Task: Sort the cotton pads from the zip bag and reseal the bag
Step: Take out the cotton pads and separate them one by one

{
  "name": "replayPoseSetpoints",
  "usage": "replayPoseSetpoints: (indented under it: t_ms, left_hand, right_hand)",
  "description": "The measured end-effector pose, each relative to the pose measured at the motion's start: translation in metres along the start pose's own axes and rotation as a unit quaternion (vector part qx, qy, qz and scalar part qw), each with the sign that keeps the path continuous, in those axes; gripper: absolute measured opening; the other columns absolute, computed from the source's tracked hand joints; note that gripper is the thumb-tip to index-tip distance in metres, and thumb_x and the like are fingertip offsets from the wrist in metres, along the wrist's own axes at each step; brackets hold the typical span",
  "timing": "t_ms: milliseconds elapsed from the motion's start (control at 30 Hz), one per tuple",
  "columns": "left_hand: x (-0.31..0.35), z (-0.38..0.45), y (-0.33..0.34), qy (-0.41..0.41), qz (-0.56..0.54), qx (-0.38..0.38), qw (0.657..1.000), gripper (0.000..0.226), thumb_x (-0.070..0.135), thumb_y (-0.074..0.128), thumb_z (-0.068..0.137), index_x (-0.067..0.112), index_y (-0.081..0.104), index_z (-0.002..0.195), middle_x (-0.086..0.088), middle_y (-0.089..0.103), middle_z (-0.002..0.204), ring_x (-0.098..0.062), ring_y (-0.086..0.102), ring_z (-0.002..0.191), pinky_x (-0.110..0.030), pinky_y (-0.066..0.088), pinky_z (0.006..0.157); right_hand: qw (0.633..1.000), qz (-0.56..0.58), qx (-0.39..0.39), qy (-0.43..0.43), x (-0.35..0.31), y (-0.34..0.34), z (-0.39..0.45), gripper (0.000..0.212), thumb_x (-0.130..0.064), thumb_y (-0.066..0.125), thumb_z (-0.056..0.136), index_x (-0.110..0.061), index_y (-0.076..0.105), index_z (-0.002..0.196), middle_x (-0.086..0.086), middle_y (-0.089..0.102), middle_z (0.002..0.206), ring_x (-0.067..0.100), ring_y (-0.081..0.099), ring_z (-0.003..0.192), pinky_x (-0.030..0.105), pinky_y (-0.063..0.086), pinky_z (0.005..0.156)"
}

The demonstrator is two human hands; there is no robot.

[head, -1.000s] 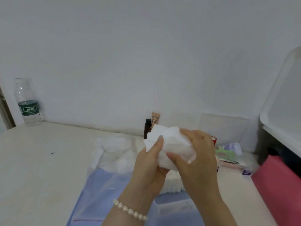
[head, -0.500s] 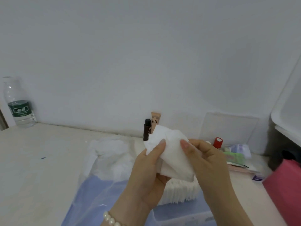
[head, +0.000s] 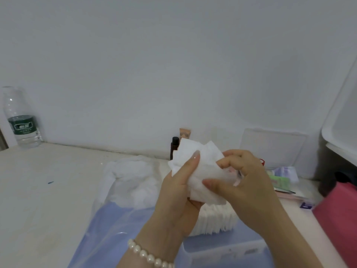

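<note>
Head view puts the loose cotton pads [head: 201,169] right in the middle, lifted clear of the table [head: 38,190] in both of my hands. My left hand [head: 179,192] cradles the small sheaf from below with its thumb laid flat over the top sheet, which I take to be there to pin the layers so they cannot fan out. My right hand [head: 245,182] grips the right edge, thumb across the front and fingers curled over the top corner; I judge it is squaring the sheets, though I cannot tell how many there are, since the white edges blur together.

Directly under my hands a tidy stack of pads [head: 216,219] stands on edge, probably the sorted lot these will join. The zip bag [head: 119,190] lies flat to the left, clear at the far end and blue nearer me, its mouth apparently not yet sealed and some white material showing inside. A clear plastic box [head: 228,254] sits at the lower edge.

Farther out, a dark bottle [head: 174,146] and a beige tube [head: 184,133] stand by the wall, small packets [head: 280,180] lie to the right beside a pink thing [head: 340,219], and a water bottle [head: 20,120] stands far left
</note>
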State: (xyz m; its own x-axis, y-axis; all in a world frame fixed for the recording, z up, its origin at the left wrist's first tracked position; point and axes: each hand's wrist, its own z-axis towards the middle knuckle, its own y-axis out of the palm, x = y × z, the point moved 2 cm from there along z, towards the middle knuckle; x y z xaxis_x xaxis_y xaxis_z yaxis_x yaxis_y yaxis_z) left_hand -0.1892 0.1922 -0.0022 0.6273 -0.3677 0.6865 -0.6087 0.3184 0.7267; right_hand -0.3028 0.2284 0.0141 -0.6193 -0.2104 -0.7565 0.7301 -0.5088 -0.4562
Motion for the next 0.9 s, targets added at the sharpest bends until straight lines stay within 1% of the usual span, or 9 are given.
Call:
replayPoseSetpoints:
  t_ms: [67,167,233,333,467,567,633,733,900]
  left_hand:
    - [0.000,0.000,-0.002,-0.007,0.001,0.001,1.000,0.048,0.032,0.064,0.077,0.005,0.062,0.116,-0.019,0.069,0.109,-0.032,0.067,0.100,-0.037,0.056,0.078]
    - [0.000,0.001,-0.002,-0.009,-0.014,0.015,1.000,0.045,0.031,0.061,0.081,0.005,0.061,0.117,-0.018,0.069,0.109,-0.030,0.068,0.099,-0.035,0.057,0.073]
    - [0.002,0.001,-0.003,0.008,-0.024,0.033,0.999,0.033,0.027,0.058,0.085,0.009,0.063,0.112,-0.014,0.072,0.104,-0.027,0.070,0.092,-0.034,0.060,0.067]
    - [0.007,0.000,-0.003,0.043,-0.020,0.045,0.998,0.023,0.022,0.055,0.090,0.014,0.064,0.110,-0.008,0.074,0.097,-0.021,0.072,0.082,-0.031,0.059,0.059]
    - [0.007,0.000,-0.004,0.057,0.015,0.044,0.997,0.027,0.022,0.057,0.087,0.016,0.063,0.113,-0.005,0.074,0.099,-0.020,0.071,0.087,-0.032,0.060,0.065]
    - [0.003,0.000,-0.002,0.051,0.032,0.027,0.998,0.027,0.024,0.058,0.086,0.015,0.065,0.111,-0.006,0.073,0.102,-0.021,0.070,0.092,-0.032,0.059,0.071]
    - [0.001,-0.001,0.000,0.050,0.034,0.019,0.998,0.032,0.026,0.059,0.083,0.013,0.065,0.111,-0.009,0.072,0.103,-0.023,0.069,0.095,-0.033,0.058,0.073]
    - [-0.002,-0.001,0.002,0.046,0.031,0.013,0.998,0.038,0.028,0.059,0.078,0.009,0.065,0.111,-0.012,0.072,0.103,-0.024,0.069,0.092,-0.033,0.059,0.071]
    - [-0.003,-0.001,0.002,0.045,0.043,0.011,0.998,0.040,0.030,0.060,0.071,0.010,0.068,0.104,-0.011,0.073,0.096,-0.020,0.070,0.081,-0.031,0.058,0.066]
  right_hand:
    - [0.999,-0.037,-0.002,-0.027,-0.002,-0.001,-0.001,0.028,-0.020,0.087,0.055,-0.031,0.064,0.066,-0.015,0.052,0.105,-0.001,0.040,0.104,0.010,0.034,0.081]
    - [0.998,-0.035,0.012,-0.042,-0.002,-0.004,0.000,0.026,-0.020,0.084,0.058,-0.035,0.063,0.059,-0.018,0.052,0.108,-0.002,0.041,0.104,0.007,0.035,0.079]
    - [0.997,0.069,0.038,-0.003,-0.004,-0.012,0.000,0.018,-0.022,0.081,0.061,-0.033,0.068,0.065,-0.015,0.062,0.100,0.001,0.056,0.092,0.007,0.043,0.071]
    - [0.949,0.290,0.089,0.083,-0.006,-0.029,0.003,0.003,-0.021,0.071,0.066,-0.018,0.073,0.068,0.000,0.073,0.077,0.015,0.068,0.067,0.023,0.056,0.058]
    - [0.882,0.452,0.042,0.127,-0.003,-0.032,0.003,0.023,-0.031,0.075,0.054,-0.016,0.076,0.072,0.003,0.073,0.081,0.013,0.069,0.070,0.024,0.057,0.062]
    - [0.921,0.370,0.032,0.118,-0.002,-0.022,0.001,0.047,-0.044,0.083,0.041,-0.017,0.075,0.079,0.006,0.073,0.083,0.018,0.065,0.070,0.029,0.052,0.061]
    - [0.943,0.303,0.066,0.117,-0.004,-0.017,0.000,0.036,-0.041,0.077,0.044,-0.016,0.073,0.070,0.001,0.070,0.068,0.012,0.058,0.057,0.022,0.047,0.051]
    - [0.952,0.276,0.074,0.107,-0.010,-0.013,0.000,0.009,-0.018,0.075,0.063,-0.015,0.068,0.066,-0.007,0.064,0.053,0.000,0.053,0.043,0.012,0.041,0.043]
    - [0.961,0.254,0.065,0.092,-0.011,-0.009,0.000,0.012,-0.005,0.073,0.070,-0.014,0.067,0.067,-0.010,0.066,0.054,-0.003,0.057,0.045,0.010,0.042,0.044]
